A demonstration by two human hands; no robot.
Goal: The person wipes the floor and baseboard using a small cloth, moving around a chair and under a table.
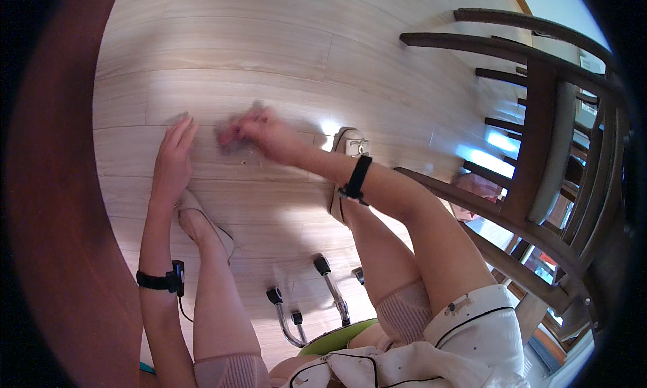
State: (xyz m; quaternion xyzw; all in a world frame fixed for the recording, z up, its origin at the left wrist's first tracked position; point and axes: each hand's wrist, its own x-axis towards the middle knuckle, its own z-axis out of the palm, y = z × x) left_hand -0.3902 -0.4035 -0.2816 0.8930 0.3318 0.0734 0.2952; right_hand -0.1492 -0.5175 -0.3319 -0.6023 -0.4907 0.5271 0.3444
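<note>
My left hand (176, 155) is at the floor left of the middle, its fingers stretched out and close together, with nothing seen in it. Across from it, my right hand (266, 135) is smeared by motion low over the floor. Its fingers look closed around a small, blurred reddish-grey thing (232, 134), whose kind I cannot make out. A few tiny crumbs (245, 163) lie on the pale wood-plank floor (269, 51) just below my right hand. Both wrists wear black straps.
My feet in beige shoes (350, 144) stand on either side of the hands. A dark red-brown panel (54, 186) rises along the left. Dark wooden chairs (539, 138) crowd the right side. I sit on a green stool (337, 337) with chrome legs (333, 293).
</note>
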